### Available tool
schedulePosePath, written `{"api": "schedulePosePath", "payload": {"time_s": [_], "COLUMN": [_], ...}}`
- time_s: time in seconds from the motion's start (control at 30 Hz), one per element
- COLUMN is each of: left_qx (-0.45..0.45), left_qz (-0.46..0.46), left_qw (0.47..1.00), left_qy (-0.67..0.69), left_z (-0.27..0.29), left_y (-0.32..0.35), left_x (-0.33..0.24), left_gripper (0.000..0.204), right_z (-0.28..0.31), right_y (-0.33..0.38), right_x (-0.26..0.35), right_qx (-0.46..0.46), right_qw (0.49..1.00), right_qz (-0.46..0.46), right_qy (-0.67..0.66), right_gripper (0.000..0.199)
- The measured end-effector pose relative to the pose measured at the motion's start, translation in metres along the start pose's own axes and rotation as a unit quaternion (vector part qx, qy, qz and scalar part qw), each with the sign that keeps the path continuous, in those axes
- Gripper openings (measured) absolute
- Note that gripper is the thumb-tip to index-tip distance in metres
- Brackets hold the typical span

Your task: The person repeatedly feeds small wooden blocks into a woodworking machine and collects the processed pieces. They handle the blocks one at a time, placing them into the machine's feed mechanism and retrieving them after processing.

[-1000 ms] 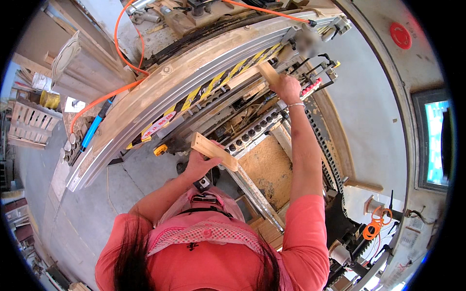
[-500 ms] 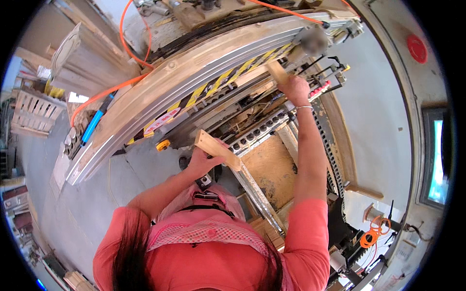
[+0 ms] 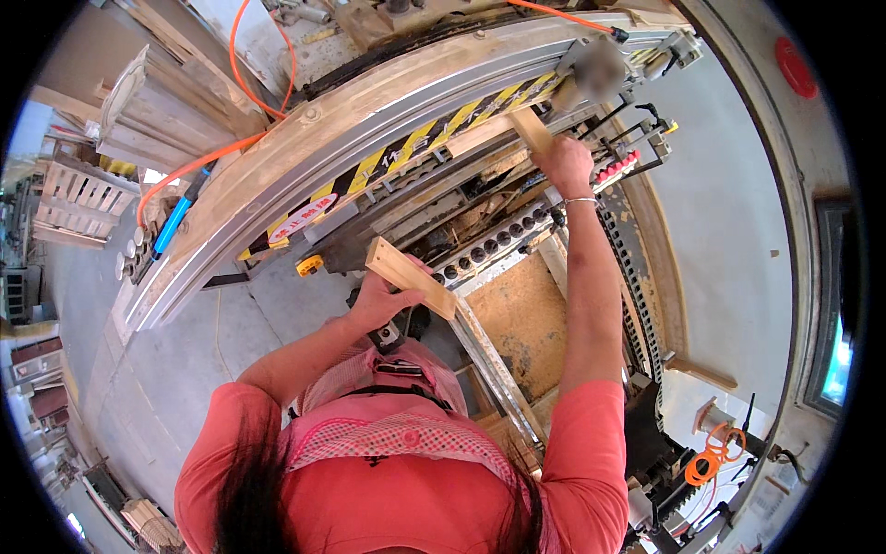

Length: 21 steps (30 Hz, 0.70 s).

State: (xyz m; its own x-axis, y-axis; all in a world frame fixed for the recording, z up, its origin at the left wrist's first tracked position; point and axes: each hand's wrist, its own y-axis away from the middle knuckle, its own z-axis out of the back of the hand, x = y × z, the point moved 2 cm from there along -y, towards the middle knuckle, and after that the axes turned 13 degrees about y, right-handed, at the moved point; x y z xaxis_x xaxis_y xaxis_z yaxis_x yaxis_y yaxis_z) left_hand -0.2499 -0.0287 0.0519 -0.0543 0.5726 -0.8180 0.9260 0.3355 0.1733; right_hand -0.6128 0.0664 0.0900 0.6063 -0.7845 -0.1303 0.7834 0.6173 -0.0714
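My left hand [image 3: 380, 300] grips a short pale wooden block [image 3: 409, 277] and holds it in front of a long woodworking machine. That machine [image 3: 351, 138] has a curved metal guard with yellow and black stripes. A second wooden piece [image 3: 531, 130] is held by my right hand [image 3: 565, 164], arm stretched far forward, up against the machine's striped guard. Below the right hand a row of round black drill heads [image 3: 498, 242] runs across the machine bed.
An orange hose [image 3: 235, 120] and a blue tool [image 3: 173, 228] lie on the machine's left side. Stacked timber [image 3: 166, 102] and wooden pallets [image 3: 74, 198] stand at the left. A brown board [image 3: 521, 323] sits under the machine. Orange cable [image 3: 706, 462] lies coiled at lower right.
My right hand has kept the wooden piece at the striped guard and shifted slightly. The left hand still holds its block in about the same place.
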Motion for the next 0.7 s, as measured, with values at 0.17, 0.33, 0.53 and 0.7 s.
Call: {"api": "schedulePosePath", "payload": {"time_s": [0.17, 0.33, 0.53, 0.7], "left_qx": [0.005, -0.003, 0.014, 0.007], "left_qz": [-0.021, -0.017, -0.016, -0.067], "left_qw": [0.999, 0.999, 0.999, 0.997], "left_qy": [-0.035, -0.029, -0.04, 0.036], "left_z": [0.003, 0.0, 0.004, 0.01], "left_y": [-0.001, 0.0, -0.001, 0.008], "left_x": [0.003, 0.002, 0.004, 0.009], "left_gripper": [0.044, 0.044, 0.046, 0.052], "right_z": [0.004, 0.0, 0.001, -0.003], "right_y": [0.001, 0.002, -0.001, 0.0], "right_x": [0.001, -0.003, 0.001, 0.004], "right_qx": [0.01, -0.002, 0.006, -0.037], "right_qw": [1.0, 1.0, 1.0, 0.998], "right_qz": [0.003, 0.005, 0.01, 0.029], "right_qy": [0.002, 0.001, 0.018, 0.046], "right_gripper": [0.042, 0.042, 0.041, 0.042]}}
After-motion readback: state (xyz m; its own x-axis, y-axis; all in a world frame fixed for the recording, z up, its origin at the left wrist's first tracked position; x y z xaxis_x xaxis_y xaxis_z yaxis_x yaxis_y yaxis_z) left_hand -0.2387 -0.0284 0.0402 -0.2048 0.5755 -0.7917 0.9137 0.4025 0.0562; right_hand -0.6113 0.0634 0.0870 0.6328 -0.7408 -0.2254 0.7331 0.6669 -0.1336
